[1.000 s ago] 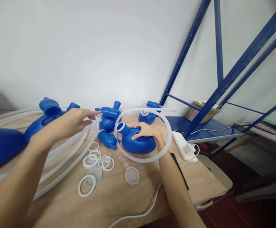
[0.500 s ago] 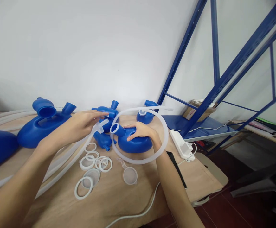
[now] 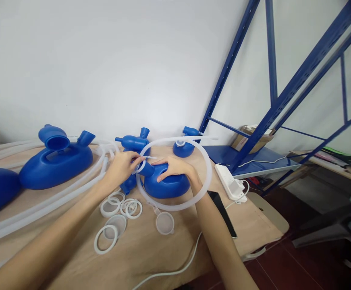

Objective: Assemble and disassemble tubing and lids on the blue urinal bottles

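Two hands at one blue vessel [image 3: 167, 186]: my left hand [image 3: 122, 166] fingers pinch the tube end [image 3: 141, 166] at its spout, which points left; my right hand [image 3: 173, 167] lies flat, fingers spread, on its body.

Blue vessel [image 3: 166, 186], translucent white tube [image 3: 204, 177] (rings [image 3: 119, 203] white)

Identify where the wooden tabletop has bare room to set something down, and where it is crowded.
Bare wood lies at the near edge, between the loose white plastic rings and the thin white cord, and beyond the black phone toward the right corner. It is crowded around the blue plastic vessel under the right hand, where the left hand works, and along the translucent tubes.
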The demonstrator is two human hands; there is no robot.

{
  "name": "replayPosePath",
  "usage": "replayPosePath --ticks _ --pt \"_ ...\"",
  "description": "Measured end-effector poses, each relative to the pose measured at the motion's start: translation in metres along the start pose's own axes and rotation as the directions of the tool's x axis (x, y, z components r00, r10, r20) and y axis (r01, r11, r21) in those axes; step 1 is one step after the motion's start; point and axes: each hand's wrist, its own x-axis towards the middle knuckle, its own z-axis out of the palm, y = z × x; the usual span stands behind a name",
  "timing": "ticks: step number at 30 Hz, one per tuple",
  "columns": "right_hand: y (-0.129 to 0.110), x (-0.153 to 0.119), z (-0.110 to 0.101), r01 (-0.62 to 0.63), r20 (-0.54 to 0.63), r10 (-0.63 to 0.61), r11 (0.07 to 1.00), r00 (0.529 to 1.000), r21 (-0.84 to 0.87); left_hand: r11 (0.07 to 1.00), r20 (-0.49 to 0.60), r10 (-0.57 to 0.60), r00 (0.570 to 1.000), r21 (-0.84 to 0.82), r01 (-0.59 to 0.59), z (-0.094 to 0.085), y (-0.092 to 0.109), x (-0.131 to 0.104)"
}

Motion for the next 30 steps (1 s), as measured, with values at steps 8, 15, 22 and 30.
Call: replayPosePath --ticks 8,15,22,30 --pt "0.009 0.003 0.002 0.051 0.049 -0.051 0.999 0.997 0.015 0.989 0.356 0.055 0.933 0.108 -0.099 -0.012 -0.030 -0.005" --pt "0.009 0.003 0.006 0.049 0.051 -0.051 0.998 0.997 0.034 0.984 0.173 0.000 0.985 0.177 -0.031 0.021 -0.014 -0.007" --pt "0.006 0.005 0.004 -0.049 0.112 0.049 0.999 0.993 -0.006 0.962 -0.061 0.046 0.997 0.273 -0.028 0.047 -0.003 -0.015" --pt "0.007 0.011 0.002 -0.066 0.131 0.062 0.998 0.989 0.020 0.917 -0.139 -0.003 0.990 0.396 0.058 0.063 0.004 -0.023"
